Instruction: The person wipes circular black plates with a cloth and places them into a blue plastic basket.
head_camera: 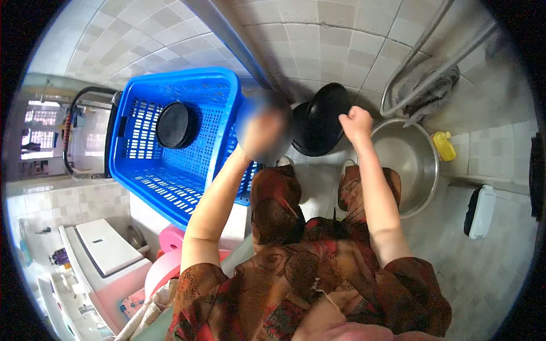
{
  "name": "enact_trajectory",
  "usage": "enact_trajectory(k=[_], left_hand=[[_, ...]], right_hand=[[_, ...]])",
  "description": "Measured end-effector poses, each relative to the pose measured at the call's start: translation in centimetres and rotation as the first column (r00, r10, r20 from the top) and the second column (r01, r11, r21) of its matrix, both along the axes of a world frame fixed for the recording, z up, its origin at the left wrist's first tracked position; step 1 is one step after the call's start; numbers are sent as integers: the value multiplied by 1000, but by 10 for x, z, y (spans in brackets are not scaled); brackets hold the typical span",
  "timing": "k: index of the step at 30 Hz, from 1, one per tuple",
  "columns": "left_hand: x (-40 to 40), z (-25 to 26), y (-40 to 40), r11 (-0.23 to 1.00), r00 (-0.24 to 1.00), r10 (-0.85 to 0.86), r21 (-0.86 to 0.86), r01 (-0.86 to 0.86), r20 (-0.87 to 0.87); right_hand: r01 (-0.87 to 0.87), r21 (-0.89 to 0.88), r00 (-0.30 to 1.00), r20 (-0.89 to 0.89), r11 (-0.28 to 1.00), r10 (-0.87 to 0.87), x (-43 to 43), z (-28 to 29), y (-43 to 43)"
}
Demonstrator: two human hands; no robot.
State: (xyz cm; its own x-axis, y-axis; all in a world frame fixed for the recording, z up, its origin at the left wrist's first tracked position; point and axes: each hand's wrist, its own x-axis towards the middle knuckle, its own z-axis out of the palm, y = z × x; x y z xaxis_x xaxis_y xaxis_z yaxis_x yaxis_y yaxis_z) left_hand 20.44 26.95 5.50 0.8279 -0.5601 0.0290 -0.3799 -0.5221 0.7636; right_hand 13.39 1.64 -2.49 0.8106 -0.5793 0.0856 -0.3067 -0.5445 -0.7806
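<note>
A black round dish (327, 115) is tilted between my hands, overlapping a second black round piece (300, 128) on its left. My right hand (357, 124) is curled at the tilted dish's right edge and appears to grip it. Blur covers my left hand (265, 130), near the blue basket's right side, so its fingers and anything in them cannot be made out. Inside the large blue plastic basket (232, 81) sits a stack of black round dishes (174, 125). Beside my right leg stands a wide stainless-steel basin (405, 157).
A grey hose (416, 47) loops down the tiled wall past a grey cloth (431, 85). A yellow bottle (444, 145) is beside the basin. On the floor at right lies a white-and-black brush-like object (480, 212). Pink plastic tubs (164, 270) stand at lower left.
</note>
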Motion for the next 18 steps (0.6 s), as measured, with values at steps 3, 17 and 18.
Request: enact_trajectory(k=[3,17,18], left_hand=[[-5,4,9,996,993,80,-19,-82,-86],[61,122,207,270,654,457,-606,-748,-603],[69,117,233,168,613,493,-623,-764,-618]], right_hand=[[-92,378,980,200,921,15,-34,58,-13],[-671,519,741,464,530,484,78,191,177],[-708,393,705,440,587,556,87,179,202]])
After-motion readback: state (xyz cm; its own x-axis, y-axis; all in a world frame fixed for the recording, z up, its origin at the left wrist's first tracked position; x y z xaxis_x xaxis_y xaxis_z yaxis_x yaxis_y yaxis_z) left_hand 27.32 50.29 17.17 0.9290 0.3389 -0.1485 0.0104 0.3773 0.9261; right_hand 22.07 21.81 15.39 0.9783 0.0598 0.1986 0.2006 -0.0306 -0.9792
